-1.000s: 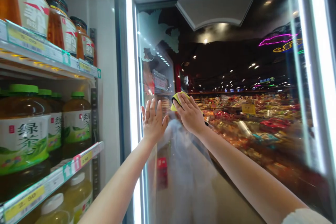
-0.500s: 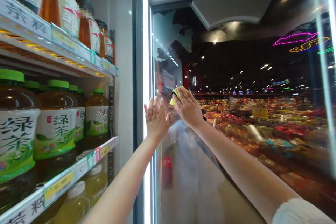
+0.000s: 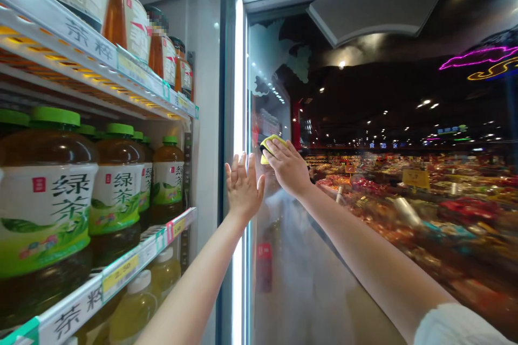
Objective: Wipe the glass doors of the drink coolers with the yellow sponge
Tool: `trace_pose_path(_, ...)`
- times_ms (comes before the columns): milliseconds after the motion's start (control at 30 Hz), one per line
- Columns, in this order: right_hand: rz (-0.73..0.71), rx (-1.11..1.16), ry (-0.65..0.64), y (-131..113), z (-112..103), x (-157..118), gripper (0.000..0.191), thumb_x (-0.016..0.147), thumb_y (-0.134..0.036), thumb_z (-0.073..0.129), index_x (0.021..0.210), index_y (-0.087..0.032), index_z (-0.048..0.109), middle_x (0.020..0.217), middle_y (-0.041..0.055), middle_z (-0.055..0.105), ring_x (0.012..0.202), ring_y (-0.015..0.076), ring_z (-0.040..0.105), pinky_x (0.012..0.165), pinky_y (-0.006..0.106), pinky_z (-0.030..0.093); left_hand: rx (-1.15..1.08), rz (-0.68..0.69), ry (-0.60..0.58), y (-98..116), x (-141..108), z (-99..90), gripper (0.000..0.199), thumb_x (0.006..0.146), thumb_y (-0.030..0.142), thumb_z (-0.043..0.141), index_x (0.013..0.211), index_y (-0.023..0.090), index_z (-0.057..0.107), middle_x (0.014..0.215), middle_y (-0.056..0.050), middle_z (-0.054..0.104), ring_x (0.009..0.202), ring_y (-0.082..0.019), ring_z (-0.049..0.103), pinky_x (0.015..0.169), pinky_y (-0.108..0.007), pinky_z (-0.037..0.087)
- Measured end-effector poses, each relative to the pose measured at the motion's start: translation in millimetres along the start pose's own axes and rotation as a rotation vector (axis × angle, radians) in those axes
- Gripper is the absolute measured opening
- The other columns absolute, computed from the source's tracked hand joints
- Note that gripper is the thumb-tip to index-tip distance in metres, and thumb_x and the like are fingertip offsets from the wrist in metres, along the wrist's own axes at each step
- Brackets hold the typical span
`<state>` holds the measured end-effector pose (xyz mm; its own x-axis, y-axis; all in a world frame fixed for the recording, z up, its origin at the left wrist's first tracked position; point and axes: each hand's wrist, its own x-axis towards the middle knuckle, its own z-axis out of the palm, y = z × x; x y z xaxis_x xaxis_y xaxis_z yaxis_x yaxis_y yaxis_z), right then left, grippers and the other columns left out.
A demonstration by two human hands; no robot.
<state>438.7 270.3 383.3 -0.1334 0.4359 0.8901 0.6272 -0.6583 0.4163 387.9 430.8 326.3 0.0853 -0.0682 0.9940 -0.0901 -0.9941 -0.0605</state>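
Note:
My left hand (image 3: pixel 244 186) is raised with its fingers spread, in front of the lit edge strip (image 3: pixel 238 91) and the left side of the glass door (image 3: pixel 343 102). It holds nothing. To its right, my right hand (image 3: pixel 288 164) presses a yellow cloth (image 3: pixel 266 152) with a dark edge against the glass, its fingers lying over the cloth. Part of the cloth is hidden beneath the fingers.
On the left, an upper shelf (image 3: pixel 140 73) carries jars of amber drink; a lower shelf (image 3: pixel 141 259) carries green-capped tea bottles (image 3: pixel 119 178). Pale bottles (image 3: pixel 135 302) stand below. Shop displays (image 3: pixel 396 188) show through the door.
The view has shifted, so the shelves and door frame appear farther right. Against the door, my right hand and the cloth have moved left, nearer to my left hand.

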Motion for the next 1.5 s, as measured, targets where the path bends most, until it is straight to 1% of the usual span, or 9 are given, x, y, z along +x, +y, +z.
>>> trace_pose_path(200, -0.169, 0.055, -0.089, 3, -9, -39, 0.044, 0.102, -0.011, 0.048, 0.141, -0.029, 0.061, 0.153, 0.0017, 0.054, 0.146, 0.0171, 0.046, 0.129, 0.049, 0.027, 0.012, -0.013, -0.021, -2, -13, -5.6, 0.061, 0.102, 0.040, 0.040, 0.157, 0.013, 0.036, 0.163, -0.019, 0.037, 0.157, -0.032, 0.021, 0.128, -0.060, 0.014)
trace_pose_path(433, 0.004, 0.034, -0.014, -7, 7, 21, 0.041, 0.103, -0.013, 0.045, 0.142, -0.016, 0.061, 0.156, 0.0090, 0.050, 0.150, 0.0212, 0.040, 0.128, 0.045, 0.031, 0.057, -0.002, 0.004, -12, -12, -6.5, 0.061, 0.103, 0.041, 0.039, 0.157, 0.014, 0.037, 0.163, -0.020, 0.037, 0.156, -0.032, 0.024, 0.127, -0.060, 0.017)
trace_pose_path(667, -0.178, 0.084, -0.105, -11, 4, -11, 0.040, 0.102, -0.011, 0.047, 0.134, -0.023, 0.067, 0.151, 0.0046, 0.056, 0.145, 0.0185, 0.048, 0.128, 0.048, 0.030, 0.058, -0.011, 0.010, -12, -18, -9.8, 0.060, 0.103, 0.041, 0.039, 0.156, 0.013, 0.038, 0.163, -0.020, 0.037, 0.156, -0.033, 0.024, 0.127, -0.061, 0.017)
trace_pose_path(900, -0.025, 0.018, -0.011, -22, 20, 34, 0.040, 0.103, -0.016, 0.046, 0.139, -0.016, 0.063, 0.155, 0.0088, 0.051, 0.149, 0.0223, 0.042, 0.128, 0.045, 0.030, 0.095, -0.012, 0.033, -18, -23, -9.8, 0.057, 0.103, 0.036, 0.039, 0.155, 0.013, 0.040, 0.161, -0.020, 0.041, 0.155, -0.033, 0.027, 0.127, -0.060, 0.020)
trace_pose_path(1033, -0.169, 0.031, -0.074, -41, 32, 0, 0.039, 0.105, -0.020, 0.048, 0.140, -0.024, 0.062, 0.156, 0.0021, 0.050, 0.149, 0.0173, 0.041, 0.130, 0.040, 0.027, 0.086, -0.041, 0.040, -19, -26, -14.6, 0.058, 0.102, 0.033, 0.042, 0.156, 0.014, 0.037, 0.163, -0.019, 0.039, 0.156, -0.033, 0.026, 0.127, -0.061, 0.018)
trace_pose_path(1167, -0.271, 0.062, -0.128, -37, 22, -48, 0.038, 0.105, -0.017, 0.045, 0.137, -0.023, 0.064, 0.153, 0.0029, 0.054, 0.146, 0.0162, 0.045, 0.129, 0.045, 0.028, 0.079, -0.053, 0.015, -15, -32, -21.0, 0.058, 0.102, 0.033, 0.042, 0.155, 0.012, 0.039, 0.162, -0.020, 0.038, 0.156, -0.034, 0.025, 0.127, -0.061, 0.017)
trace_pose_path(1233, -0.218, 0.057, -0.101, -29, 15, -48, 0.039, 0.105, -0.014, 0.043, 0.137, -0.023, 0.064, 0.152, 0.0031, 0.055, 0.146, 0.0169, 0.046, 0.129, 0.048, 0.027, 0.085, -0.047, 0.005, -13, -33, -23.5, 0.057, 0.102, 0.032, 0.042, 0.155, 0.011, 0.040, 0.162, -0.021, 0.038, 0.156, -0.034, 0.026, 0.127, -0.061, 0.017)
trace_pose_path(1367, -0.016, 0.018, -0.014, -28, 17, -12, 0.041, 0.105, -0.014, 0.042, 0.142, -0.020, 0.060, 0.156, 0.0066, 0.051, 0.149, 0.0207, 0.042, 0.128, 0.050, 0.028, 0.103, -0.054, 0.005, -14, -31, -25.0, 0.056, 0.101, 0.029, 0.042, 0.155, 0.012, 0.040, 0.162, -0.020, 0.039, 0.155, -0.034, 0.026, 0.127, -0.060, 0.018)
trace_pose_path(1500, -0.041, -0.004, -0.019, -53, 33, -9, 0.040, 0.104, -0.019, 0.046, 0.142, -0.018, 0.059, 0.157, 0.0073, 0.049, 0.149, 0.0216, 0.041, 0.129, 0.045, 0.030, 0.093, -0.047, 0.001, -16, -34, -23.6, 0.055, 0.101, 0.025, 0.040, 0.156, 0.016, 0.039, 0.163, -0.017, 0.039, 0.156, -0.030, 0.026, 0.128, -0.059, 0.018)
